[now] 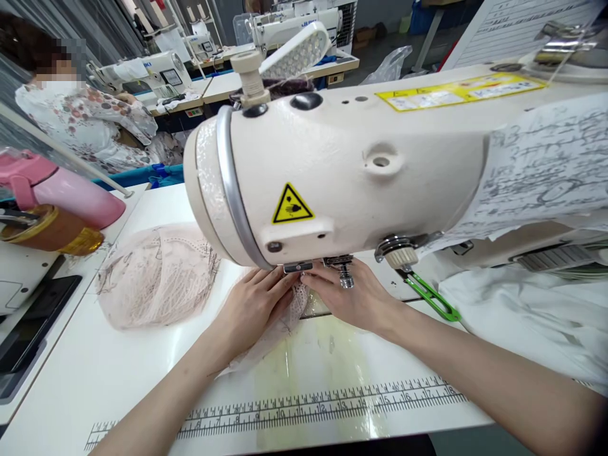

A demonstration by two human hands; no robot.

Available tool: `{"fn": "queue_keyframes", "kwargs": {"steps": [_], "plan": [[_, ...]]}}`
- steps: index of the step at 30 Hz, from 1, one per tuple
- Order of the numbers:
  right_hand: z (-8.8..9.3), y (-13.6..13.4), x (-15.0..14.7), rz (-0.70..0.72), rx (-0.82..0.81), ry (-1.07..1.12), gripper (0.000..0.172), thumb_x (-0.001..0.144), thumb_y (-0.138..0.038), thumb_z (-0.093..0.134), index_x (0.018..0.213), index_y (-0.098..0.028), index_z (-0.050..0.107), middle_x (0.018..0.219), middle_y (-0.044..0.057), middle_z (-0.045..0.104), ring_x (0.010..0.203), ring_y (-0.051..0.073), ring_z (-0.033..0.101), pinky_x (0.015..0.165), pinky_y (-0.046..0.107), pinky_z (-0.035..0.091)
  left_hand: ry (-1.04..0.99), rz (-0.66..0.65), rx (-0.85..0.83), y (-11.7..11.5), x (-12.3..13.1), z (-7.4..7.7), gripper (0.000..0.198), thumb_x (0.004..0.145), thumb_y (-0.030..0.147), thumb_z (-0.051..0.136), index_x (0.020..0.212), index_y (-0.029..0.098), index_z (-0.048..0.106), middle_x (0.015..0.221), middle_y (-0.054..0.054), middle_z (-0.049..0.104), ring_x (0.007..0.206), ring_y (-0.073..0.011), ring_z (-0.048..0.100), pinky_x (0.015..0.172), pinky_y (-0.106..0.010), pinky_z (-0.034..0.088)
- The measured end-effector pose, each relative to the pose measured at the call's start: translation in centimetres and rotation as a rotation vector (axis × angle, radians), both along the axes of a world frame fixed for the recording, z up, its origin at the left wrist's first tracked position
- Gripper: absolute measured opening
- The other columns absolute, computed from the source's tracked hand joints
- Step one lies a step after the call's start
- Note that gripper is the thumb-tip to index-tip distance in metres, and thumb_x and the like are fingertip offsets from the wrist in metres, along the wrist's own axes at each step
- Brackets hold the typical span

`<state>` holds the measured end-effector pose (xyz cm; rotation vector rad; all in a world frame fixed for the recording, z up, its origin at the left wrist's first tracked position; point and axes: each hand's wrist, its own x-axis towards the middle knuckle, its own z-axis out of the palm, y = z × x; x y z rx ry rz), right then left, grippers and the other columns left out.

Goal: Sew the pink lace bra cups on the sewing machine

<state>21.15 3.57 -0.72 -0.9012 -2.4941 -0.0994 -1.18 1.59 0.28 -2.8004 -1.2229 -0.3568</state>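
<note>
Beneath the head of a white sewing machine (342,171), both my hands meet at a piece of pale pink lace fabric (297,303). My left hand (254,304) lies over the fabric, its fingers close together and reaching to the presser area, with the thumb bent in along the cloth. From the other side, my right hand (349,294) grips the fabric's edge with thumb and forefinger near the left fingertips. The machine head hides some fingertips and the needle. Left of my left hand lies a rounded bundle of pink lace (159,275).
Green thread snips (432,296) and white cloth (532,316) lie at the right. A printed ruler (327,408) runs along the front. At left are a phone (35,323), an amber cup (52,231) and a pink bottle (80,193). Another person (90,120) sits behind.
</note>
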Motion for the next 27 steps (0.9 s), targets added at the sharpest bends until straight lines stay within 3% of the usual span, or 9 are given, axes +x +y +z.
{"fn": "queue_keyframes", "kwargs": {"steps": [5, 10, 16, 19, 22, 23, 25, 27], "plan": [[-0.2, 0.0, 0.1, -0.016, 0.116, -0.043, 0.028, 0.088, -0.009, 0.047, 0.103, -0.022, 0.067, 0.105, 0.001, 0.073, 0.086, 0.02, 0.067, 0.077, 0.036, 0.049, 0.012, -0.011, 0.028, 0.1, -0.2, -0.2, 0.04, 0.1, 0.029, 0.04, 0.138, 0.019, 0.047, 0.127, -0.009, 0.063, 0.105, -0.0237, 0.065, 0.086, -0.043, 0.055], [-0.1, 0.0, 0.0, -0.02, 0.183, -0.017, 0.025, 0.088, -0.01, 0.049, 0.1, -0.021, 0.068, 0.104, 0.001, 0.073, 0.09, 0.02, 0.065, 0.082, 0.036, 0.048, 0.029, -0.017, 0.069, 0.1, 0.2, -0.2, 0.039, 0.1, 0.029, 0.04, 0.137, 0.017, 0.047, 0.128, -0.01, 0.062, 0.111, -0.0242, 0.062, 0.088, -0.042, 0.053], [-0.2, -0.2, 0.0, -0.024, 0.216, -0.029, 0.024, 0.087, -0.011, 0.05, 0.1, -0.02, 0.068, 0.103, 0.001, 0.073, 0.082, 0.017, 0.063, 0.091, 0.035, 0.046, 0.037, 0.015, 0.183, -1.0, 0.2, 2.5, 0.033, 0.097, 0.027, 0.048, 0.128, 0.017, 0.056, 0.12, -0.007, 0.068, 0.105, -0.0242, 0.063, 0.085, -0.041, 0.049], [-0.2, -0.3, 0.1, -0.009, 0.189, -0.044, 0.026, 0.087, -0.01, 0.048, 0.102, -0.019, 0.066, 0.104, 0.001, 0.073, 0.08, 0.017, 0.063, 0.091, 0.035, 0.045, 0.019, -0.093, 0.196, -2.9, -1.9, 3.8, 0.037, 0.096, 0.041, 0.046, 0.118, 0.015, 0.063, 0.114, -0.009, 0.07, 0.094, -0.0248, 0.063, 0.072, -0.039, 0.048], [-0.2, -0.2, 0.2, 0.047, 0.143, -0.033, 0.027, 0.086, -0.008, 0.045, 0.102, -0.017, 0.065, 0.104, 0.004, 0.072, 0.086, 0.017, 0.063, 0.087, 0.035, 0.045, 0.025, -0.216, 0.272, -5.7, -4.1, 3.7, 0.063, 0.092, 0.065, 0.038, 0.114, 0.012, 0.065, 0.11, -0.012, 0.071, 0.086, -0.0257, 0.063, 0.068, -0.038, 0.05], [-0.2, -0.1, 0.2, 0.067, 0.122, -0.026, 0.027, 0.086, -0.007, 0.044, 0.101, -0.017, 0.065, 0.104, 0.005, 0.071, 0.089, 0.018, 0.063, 0.086, 0.034, 0.045, 0.067, -0.199, 0.265, -6.7, -4.6, 3.4, 0.059, 0.091, 0.061, 0.045, 0.115, 0.011, 0.064, 0.112, -0.012, 0.07, 0.089, -0.0257, 0.063, 0.069, -0.037, 0.051], [-0.2, 0.0, 0.1, 0.105, 0.082, 0.003, 0.027, 0.085, -0.006, 0.043, 0.099, -0.016, 0.064, 0.106, 0.006, 0.07, 0.093, 0.018, 0.061, 0.083, 0.034, 0.044, 0.072, -0.123, 0.266, -8.2, -5.0, 2.8, 0.034, 0.092, 0.034, 0.057, 0.116, 0.012, 0.062, 0.115, -0.01, 0.069, 0.093, -0.0228, 0.064, 0.071, -0.031, 0.052], [-0.3, 0.0, 0.0, 0.139, 0.052, 0.048, 0.026, 0.083, -0.008, 0.044, 0.097, -0.017, 0.064, 0.105, 0.005, 0.069, 0.093, 0.018, 0.059, 0.082, 0.034, 0.042, 0.012, -0.021, 0.183, -9.0, -4.8, 2.8, 0.027, 0.092, 0.012, 0.051, 0.117, 0.013, 0.06, 0.122, -0.01, 0.066, 0.101, -0.0198, 0.064, 0.076, -0.027, 0.053]]}}
